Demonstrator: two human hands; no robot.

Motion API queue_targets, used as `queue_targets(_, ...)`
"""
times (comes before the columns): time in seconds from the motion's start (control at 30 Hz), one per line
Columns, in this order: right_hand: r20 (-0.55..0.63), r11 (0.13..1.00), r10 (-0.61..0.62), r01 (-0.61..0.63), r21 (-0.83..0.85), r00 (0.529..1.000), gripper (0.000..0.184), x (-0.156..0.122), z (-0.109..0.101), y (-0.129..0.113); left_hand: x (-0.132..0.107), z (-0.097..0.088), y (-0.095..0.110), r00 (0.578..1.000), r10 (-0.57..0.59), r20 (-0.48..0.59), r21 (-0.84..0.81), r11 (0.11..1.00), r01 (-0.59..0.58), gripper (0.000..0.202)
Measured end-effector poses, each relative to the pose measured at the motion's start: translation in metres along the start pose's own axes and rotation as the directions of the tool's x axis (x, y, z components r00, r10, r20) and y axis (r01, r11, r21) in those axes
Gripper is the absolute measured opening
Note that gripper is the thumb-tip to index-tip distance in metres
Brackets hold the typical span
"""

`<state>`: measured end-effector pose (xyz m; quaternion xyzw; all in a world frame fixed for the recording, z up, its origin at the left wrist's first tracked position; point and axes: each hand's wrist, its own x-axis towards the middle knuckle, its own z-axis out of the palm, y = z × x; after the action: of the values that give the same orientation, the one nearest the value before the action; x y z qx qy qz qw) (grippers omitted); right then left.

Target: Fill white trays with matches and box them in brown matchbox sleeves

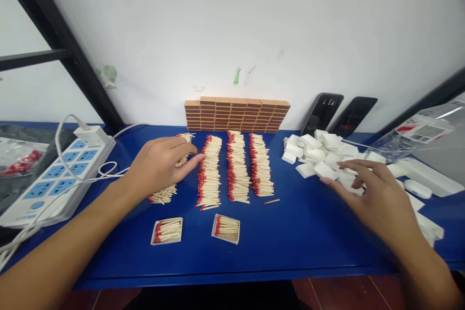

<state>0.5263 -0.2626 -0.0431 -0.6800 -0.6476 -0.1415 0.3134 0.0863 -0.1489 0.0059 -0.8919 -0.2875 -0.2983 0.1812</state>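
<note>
My left hand [158,162] is over the leftmost row of red-tipped matches [163,195], its thumb apart from the curled fingers and a gap with matches showing between them. More match rows [210,172] lie to its right. Over a heap of small white matchbox trays [310,152] is my right hand [376,196], thumb and forefinger apart; the thumb tip is at a tray's edge, and whether it touches is unclear. Two trays filled with matches, the left tray [167,231] and the right tray [225,228], rest near the front edge.
Brown matchbox sleeves [236,115] are stacked against the wall. A power strip [60,179] with white cables lies left. Two black devices [323,111] lean at the back right, near clear plastic packaging [417,128]. A single match [271,201] lies on the blue table [283,247].
</note>
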Motion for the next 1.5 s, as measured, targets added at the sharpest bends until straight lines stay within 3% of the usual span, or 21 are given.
queue_targets(0.03, -0.048, 1.000, -0.001, 0.000, -0.011, 0.999, 0.036, -0.001, 0.000, -0.004, 0.000, 0.000, 0.000, 1.000, -0.003, 0.004, 0.001, 1.000, 0.003, 0.026)
queue_targets(0.1, -0.034, 0.997, 0.006, -0.004, 0.083, 0.999, 0.031, -0.009, 0.000, -0.023, 0.000, 0.000, -0.001, 1.000, -0.010, 0.019, 0.000, 1.000, 0.010, 0.026)
queue_targets(0.17, 0.144, 0.955, -0.057, 0.012, 0.296, 0.988, 0.024, -0.022, -0.001, -0.054, 0.000, 0.000, -0.001, 0.999, -0.013, 0.029, -0.004, 1.000, 0.013, 0.026)
queue_targets(0.23, 0.282, 0.891, -0.165, 0.020, 0.454, 0.945, 0.021, -0.035, 0.000, -0.090, -0.001, 0.001, -0.001, 0.999, -0.015, 0.032, -0.013, 1.000, 0.016, 0.025)
queue_targets(0.3, 0.362, 0.859, -0.265, 0.048, 0.510, 0.894, 0.035, -0.045, 0.005, -0.123, -0.001, 0.002, -0.001, 0.999, -0.017, 0.028, -0.020, 1.000, 0.018, 0.025)
queue_targets(0.37, 0.367, 0.846, -0.354, 0.127, 0.517, 0.860, 0.050, -0.050, 0.013, -0.147, -0.001, 0.003, 0.000, 0.999, -0.022, 0.025, -0.022, 1.000, 0.022, 0.026)
queue_targets(0.47, 0.368, 0.827, -0.433, 0.200, 0.526, 0.823, 0.047, -0.049, 0.026, -0.163, -0.001, 0.003, 0.001, 0.999, -0.018, 0.029, -0.023, 1.000, 0.019, 0.027)
queue_targets(0.57, 0.397, 0.822, -0.456, 0.206, 0.531, 0.797, 0.024, -0.046, 0.028, -0.157, -0.001, 0.002, 0.002, 1.000, 0.001, 0.025, -0.019, 1.000, -0.001, 0.027)
queue_targets(0.63, 0.396, 0.828, -0.448, 0.205, 0.522, 0.801, 0.017, -0.045, 0.022, -0.148, 0.000, 0.003, 0.002, 1.000, 0.017, 0.011, -0.010, 1.000, -0.017, 0.026)
queue_targets(0.77, 0.403, 0.879, -0.340, 0.135, 0.458, 0.850, 0.023, -0.047, 0.009, -0.146, 0.000, 0.005, 0.004, 0.999, 0.039, 0.005, -0.007, 0.999, -0.038, 0.025)
queue_targets(0.93, 0.266, 0.911, -0.274, 0.161, 0.379, 0.924, 0.057, -0.058, 0.026, -0.194, -0.001, 0.006, 0.006, 0.999, 0.019, 0.030, -0.032, 0.999, -0.018, 0.026)
queue_targets(1.03, 0.265, 0.924, -0.307, 0.219, 0.314, 0.914, 0.042, -0.060, 0.040, -0.214, -0.001, 0.006, 0.006, 1.000, 0.009, 0.023, -0.041, 0.999, -0.008, 0.025)
queue_targets(1.1, 0.277, 0.917, -0.345, 0.258, 0.305, 0.897, 0.027, -0.057, 0.040, -0.210, 0.000, 0.005, 0.006, 1.000, 0.022, 0.008, -0.037, 0.999, -0.022, 0.024)
queue_targets(1.2, 0.326, 0.885, -0.424, 0.310, 0.347, 0.845, 0.019, -0.053, 0.027, -0.182, 0.001, 0.004, 0.007, 0.998, 0.062, -0.011, -0.023, 0.998, -0.063, 0.024)
queue_targets(1.27, 0.370, 0.869, -0.447, 0.298, 0.394, 0.814, 0.023, -0.050, 0.015, -0.155, 0.001, 0.003, 0.009, 0.998, 0.068, -0.006, -0.017, 0.998, -0.069, 0.025)
queue_targets(1.37, 0.393, 0.873, -0.439, 0.280, 0.399, 0.808, 0.027, -0.047, 0.002, -0.119, 0.000, 0.004, 0.009, 0.998, 0.051, 0.023, -0.016, 0.999, -0.051, 0.027)
queue_targets(1.5, 0.391, 0.878, -0.457, 0.336, 0.340, 0.799, 0.032, -0.038, -0.001, -0.096, 0.000, 0.006, 0.008, 0.998, 0.057, 0.015, -0.019, 0.998, -0.057, 0.025)
